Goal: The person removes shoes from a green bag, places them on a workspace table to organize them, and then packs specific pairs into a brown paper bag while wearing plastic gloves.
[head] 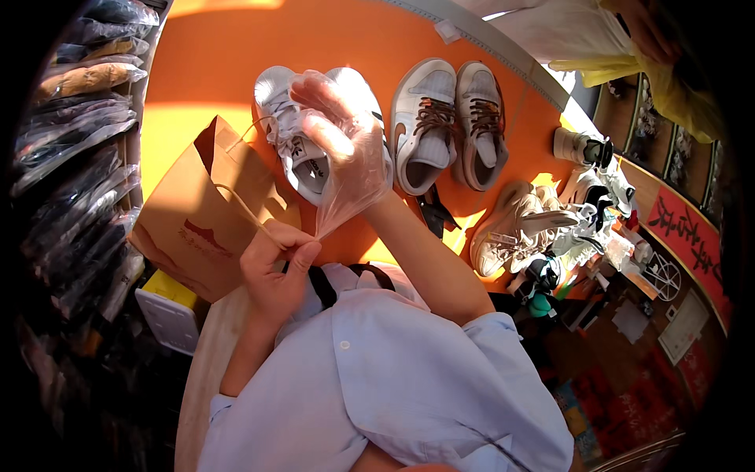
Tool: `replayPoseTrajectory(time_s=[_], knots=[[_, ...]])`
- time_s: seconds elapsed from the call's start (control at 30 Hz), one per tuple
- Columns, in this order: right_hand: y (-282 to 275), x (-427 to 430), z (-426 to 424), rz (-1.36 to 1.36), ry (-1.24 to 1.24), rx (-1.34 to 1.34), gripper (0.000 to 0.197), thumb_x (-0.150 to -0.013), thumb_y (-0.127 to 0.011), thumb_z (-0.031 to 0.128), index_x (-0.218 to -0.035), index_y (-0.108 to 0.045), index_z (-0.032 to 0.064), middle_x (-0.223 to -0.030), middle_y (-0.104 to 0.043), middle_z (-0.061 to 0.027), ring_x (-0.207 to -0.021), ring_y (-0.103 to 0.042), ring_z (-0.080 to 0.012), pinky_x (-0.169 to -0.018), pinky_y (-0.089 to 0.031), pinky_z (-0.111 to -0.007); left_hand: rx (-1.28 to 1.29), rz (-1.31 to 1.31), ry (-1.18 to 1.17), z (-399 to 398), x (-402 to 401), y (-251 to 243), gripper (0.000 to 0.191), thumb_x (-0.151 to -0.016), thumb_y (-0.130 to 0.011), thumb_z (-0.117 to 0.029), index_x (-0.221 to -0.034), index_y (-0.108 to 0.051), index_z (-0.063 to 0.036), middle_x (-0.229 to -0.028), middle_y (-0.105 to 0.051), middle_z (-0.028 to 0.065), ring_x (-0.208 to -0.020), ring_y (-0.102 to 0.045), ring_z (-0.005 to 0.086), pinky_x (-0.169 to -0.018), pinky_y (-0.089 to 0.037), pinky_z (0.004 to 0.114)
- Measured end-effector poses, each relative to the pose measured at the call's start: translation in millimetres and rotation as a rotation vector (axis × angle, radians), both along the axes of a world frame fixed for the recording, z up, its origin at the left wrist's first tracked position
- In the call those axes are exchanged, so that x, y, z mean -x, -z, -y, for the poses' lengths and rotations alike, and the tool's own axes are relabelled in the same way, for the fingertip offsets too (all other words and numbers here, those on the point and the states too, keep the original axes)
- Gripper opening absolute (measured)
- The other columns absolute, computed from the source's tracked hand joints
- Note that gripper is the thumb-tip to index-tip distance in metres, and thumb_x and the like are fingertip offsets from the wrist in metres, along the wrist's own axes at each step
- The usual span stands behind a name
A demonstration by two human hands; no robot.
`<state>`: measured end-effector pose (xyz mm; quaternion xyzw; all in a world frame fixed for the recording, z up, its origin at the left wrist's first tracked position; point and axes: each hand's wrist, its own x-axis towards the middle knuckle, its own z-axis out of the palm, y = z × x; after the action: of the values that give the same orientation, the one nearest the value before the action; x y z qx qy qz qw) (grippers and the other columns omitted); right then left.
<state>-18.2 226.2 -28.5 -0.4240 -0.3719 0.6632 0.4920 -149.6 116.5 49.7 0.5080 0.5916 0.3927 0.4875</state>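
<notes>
A clear plastic glove (354, 171) covers my right hand (345, 127), whose fingers are partly spread above a pair of white Adidas sneakers (307, 168). Between thumb and fingertips, my left hand (280, 265) pinches the stretched cuff of that glove. It is bare and lies beside a cord handle of the brown paper bag (200, 236), which stands tilted at the left and bears a red print. Right of the white pair, grey-white sneakers (427, 127) with brown laces rest on the orange tabletop (348, 35). My right hand hides part of the white pair.
Beige sneakers (501, 236) and several other shoes crowd the table's right side. Plastic-wrapped items (88, 76) fill a rack at the left. A white plastic container (171, 321) stands below the bag. Another person's hand (646, 29) is near yellow plastic (678, 97) at top right.
</notes>
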Motion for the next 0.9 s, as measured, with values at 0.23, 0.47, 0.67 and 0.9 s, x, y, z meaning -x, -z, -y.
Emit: replayPoseTrajectory(time_s=[0.23, 0.47, 0.67, 0.9], knots=[[-15, -154, -20, 1.395, -0.889, -0.937, 0.054, -0.063, -0.054, -0.008, -0.115, -0.051, 0.0061, -0.12, -0.051, -0.0098, -0.12, -0.042, -0.0259, -0.103, -0.032, -0.038, 0.079, -0.041, -0.273, 11, 42, -2, 0.008, -0.084, -0.053, -0.007, -0.084, -0.057, 0.0001, -0.077, -0.047, -0.0006, -0.069, -0.043, 0.0058, -0.064, -0.034, 0.018], [32, -152, -30, 1.286, -1.112, -0.938, 0.048, -0.063, -0.056, -0.004, -0.111, -0.054, 0.0049, -0.121, -0.051, -0.012, -0.121, -0.042, -0.0278, -0.105, -0.029, -0.04, 0.079, -0.008, -0.303, 15, 41, 3, 0.008, -0.081, -0.056, -0.005, -0.084, -0.059, 0.0015, -0.075, -0.05, 0.0018, -0.068, -0.043, 0.0078, -0.062, -0.034, 0.02], [35, -149, -33, 1.284, -1.137, -0.877, 0.037, -0.067, -0.056, -0.001, -0.104, -0.058, 0.0032, -0.115, -0.056, -0.0116, -0.113, -0.049, -0.0277, -0.1, -0.036, -0.039, 0.04, -0.063, -0.303, 17, 44, 2, 0.011, -0.083, -0.051, -0.004, -0.088, -0.059, 0.0011, -0.078, -0.047, 0.0002, -0.068, -0.042, 0.0066, -0.062, -0.034, 0.019], [26, -159, -16, 1.591, -0.996, -0.978, 0.05, -0.071, -0.056, 0.002, -0.12, -0.049, 0.0069, -0.13, -0.044, -0.0114, -0.124, -0.038, -0.0265, -0.106, -0.028, -0.039, 0.071, 0.018, -0.363, 15, 39, 0, 0.011, -0.082, -0.053, -0.005, -0.087, -0.06, 0.002, -0.079, -0.048, 0.0002, -0.071, -0.044, 0.0073, -0.065, -0.036, 0.019]])
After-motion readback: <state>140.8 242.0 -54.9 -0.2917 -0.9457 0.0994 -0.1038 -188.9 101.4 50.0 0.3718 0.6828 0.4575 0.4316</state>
